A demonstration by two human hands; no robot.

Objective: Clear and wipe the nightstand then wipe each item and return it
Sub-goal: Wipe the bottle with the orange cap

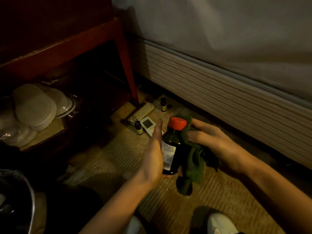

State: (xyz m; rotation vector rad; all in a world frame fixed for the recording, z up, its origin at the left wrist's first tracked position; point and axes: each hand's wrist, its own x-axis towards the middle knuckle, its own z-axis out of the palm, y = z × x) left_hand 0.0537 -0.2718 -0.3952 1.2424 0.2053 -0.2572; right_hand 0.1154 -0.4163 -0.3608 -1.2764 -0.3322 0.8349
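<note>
While the left hand [152, 154] wraps around the side of a dark glass bottle [171, 147] with an orange cap [177, 123] and a white label, the right hand [212, 142] presses a dark green cloth [194, 162] against the bottle's other side, fingers curled into the fabric. Both are held just above the woven mat [168, 203] at frame centre. Behind the hands, on the mat, lie two small dropper bottles [138, 127], a white card with a dark square [147, 124] and a pale ribbed roll [143, 111], close to the red nightstand leg [128, 65]. A stack of round cotton pads [35, 107] sits at middle left. Mattress edging [219, 92] runs across the right.
</note>
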